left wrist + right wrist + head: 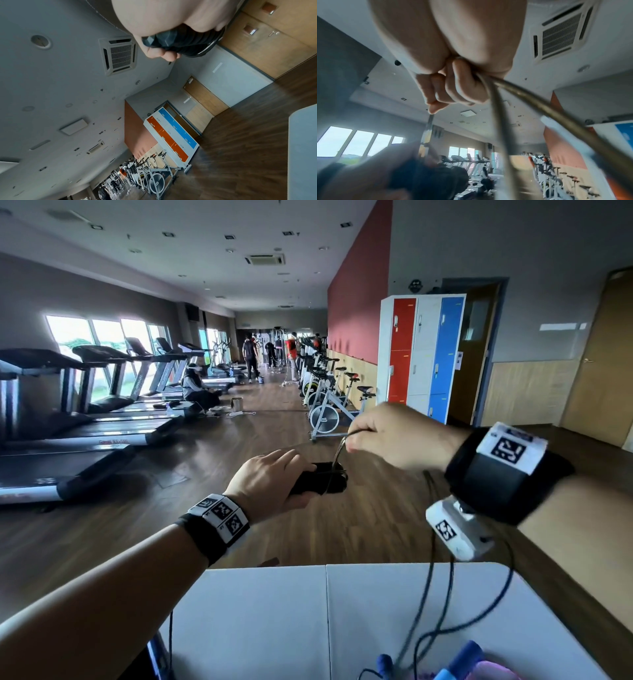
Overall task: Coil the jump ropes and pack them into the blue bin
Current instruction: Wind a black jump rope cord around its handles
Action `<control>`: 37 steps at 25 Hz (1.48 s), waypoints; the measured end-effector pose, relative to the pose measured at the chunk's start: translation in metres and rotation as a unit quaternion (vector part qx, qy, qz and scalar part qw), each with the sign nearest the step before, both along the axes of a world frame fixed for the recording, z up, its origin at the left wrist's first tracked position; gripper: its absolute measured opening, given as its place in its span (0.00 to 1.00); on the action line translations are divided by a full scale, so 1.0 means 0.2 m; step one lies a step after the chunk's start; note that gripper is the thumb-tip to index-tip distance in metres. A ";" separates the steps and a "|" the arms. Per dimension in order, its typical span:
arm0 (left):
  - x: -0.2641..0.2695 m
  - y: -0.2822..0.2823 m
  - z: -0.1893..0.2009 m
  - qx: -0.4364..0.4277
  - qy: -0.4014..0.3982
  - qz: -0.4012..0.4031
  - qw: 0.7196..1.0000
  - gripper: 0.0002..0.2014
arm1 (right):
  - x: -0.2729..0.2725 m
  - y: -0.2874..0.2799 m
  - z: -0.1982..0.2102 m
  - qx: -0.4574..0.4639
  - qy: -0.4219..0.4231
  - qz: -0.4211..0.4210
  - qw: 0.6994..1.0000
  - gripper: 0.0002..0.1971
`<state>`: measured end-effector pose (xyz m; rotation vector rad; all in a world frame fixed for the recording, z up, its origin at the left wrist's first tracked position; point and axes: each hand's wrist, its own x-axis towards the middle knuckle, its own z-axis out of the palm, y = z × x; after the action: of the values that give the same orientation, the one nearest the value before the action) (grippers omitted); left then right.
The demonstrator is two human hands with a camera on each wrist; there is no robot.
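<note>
Matt black handles (320, 478), glossy, seemingly plastic cord (544, 106); smooth white table (274, 618); polished wood floor (212, 446).

Gym, treadmills (102, 392), exercise bikes (329, 405) (lockers (421, 354) too)

At 12 o'clock the left hand (164, 20) fills the top edge, its fingers (163, 53) curled round the black ribbed jump rope handles (180, 42). A loop of black cord (212, 44) arcs off the bundle toward 1 o'clock. A square ceiling air vent (120, 55) sits at 10 o'clock. Lockers (171, 136) with 1 orange and 1 blue column stand near the centre, toward 6 o'clock, with exercise bikes (154, 180) below them. A pale table edge (303, 148) shows at 4 o'clock over dark wood floor (240, 148).
</note>
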<state>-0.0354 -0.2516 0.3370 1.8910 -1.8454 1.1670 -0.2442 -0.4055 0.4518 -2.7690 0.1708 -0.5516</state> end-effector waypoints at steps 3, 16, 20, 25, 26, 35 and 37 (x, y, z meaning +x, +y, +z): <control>-0.06 0.00 0.03 -0.011 -0.010 -0.024 1.000 0.20 | 0.08 -0.08 0.10 -0.045 -0.001 0.004 0.999 0.09; -0.26 0.00 0.19 -0.072 0.007 -0.090 0.993 0.18 | 0.33 -0.40 -0.31 0.289 -0.030 0.007 0.957 0.14; -0.26 -0.05 0.20 -0.074 0.050 -0.079 0.993 0.19 | 0.30 -0.22 -0.56 0.451 -0.036 0.014 0.892 0.15; -0.23 -0.10 0.19 -0.056 0.094 -0.043 0.993 0.24 | 0.23 0.02 -0.76 0.499 -0.161 0.004 0.852 0.21; -0.22 -0.11 0.20 -0.053 0.100 -0.033 0.993 0.25 | 0.22 0.06 -0.78 0.459 -0.209 -0.020 0.863 0.20; -0.17 -0.12 0.19 0.021 0.133 0.023 0.991 0.23 | 0.01 0.06 -0.66 0.064 -0.151 -0.057 0.985 0.12; -0.16 -0.11 0.19 0.021 0.136 0.026 0.990 0.22 | -0.02 0.07 -0.56 0.037 -0.131 -0.047 0.990 0.13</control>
<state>-0.0665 -0.2742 0.3758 2.0178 -1.6940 0.8398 -0.2489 -0.3921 0.3400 -2.5954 0.2557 -0.9072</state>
